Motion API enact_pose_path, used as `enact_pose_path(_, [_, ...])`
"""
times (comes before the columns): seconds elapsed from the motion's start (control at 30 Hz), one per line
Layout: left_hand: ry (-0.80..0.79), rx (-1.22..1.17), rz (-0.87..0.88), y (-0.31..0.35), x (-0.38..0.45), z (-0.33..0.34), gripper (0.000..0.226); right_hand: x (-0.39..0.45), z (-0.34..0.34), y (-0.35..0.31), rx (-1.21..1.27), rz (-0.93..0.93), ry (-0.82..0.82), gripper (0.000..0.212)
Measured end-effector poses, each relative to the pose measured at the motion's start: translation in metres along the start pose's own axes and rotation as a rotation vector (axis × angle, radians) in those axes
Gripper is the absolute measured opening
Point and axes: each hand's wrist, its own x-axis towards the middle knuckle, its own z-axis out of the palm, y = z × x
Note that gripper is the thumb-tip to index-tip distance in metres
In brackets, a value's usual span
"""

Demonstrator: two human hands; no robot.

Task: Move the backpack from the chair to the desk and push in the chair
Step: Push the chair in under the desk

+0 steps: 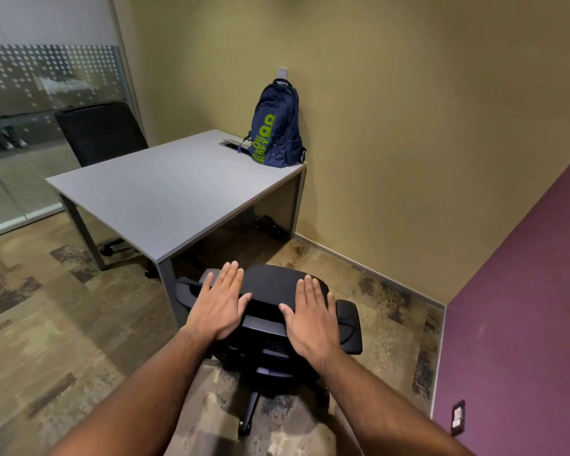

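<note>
1. The left hand (218, 299) and right hand (310, 315) are laid flat, fingers extended and nothing gripped, on the top of the chair (270, 311) backrest at 6 o'clock.
2. The chair could be jammed against the worktop (165, 189) leg seen just at its 9 o'clock if it is pushed off-line; with flat palms, a swivel or sideways roll would be hard to check.
3. Whether the armrests clear the worktop's underside cannot be judged from this high angle.
4. The backpack (275, 126) is seen upright at the worktop's far corner, at 12 o'clock, apparently leaned against the wall: navy fabric, lime-green lettering, fully packed.
</note>
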Motion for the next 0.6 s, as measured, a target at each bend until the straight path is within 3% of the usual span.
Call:
enact_pose_path(0.27, [-0.021,0.011,-0.049,0.001,-0.011,0.016,0.085,-0.011,0.018,0.01,0.054,0.062,-0.02,0.078])
enact_pose_path(0.6, [-0.05,-0.007,-0.036,0.012,0.009,0.018,0.067,0.015,0.021,0.032,0.028,0.039,-0.015,0.067])
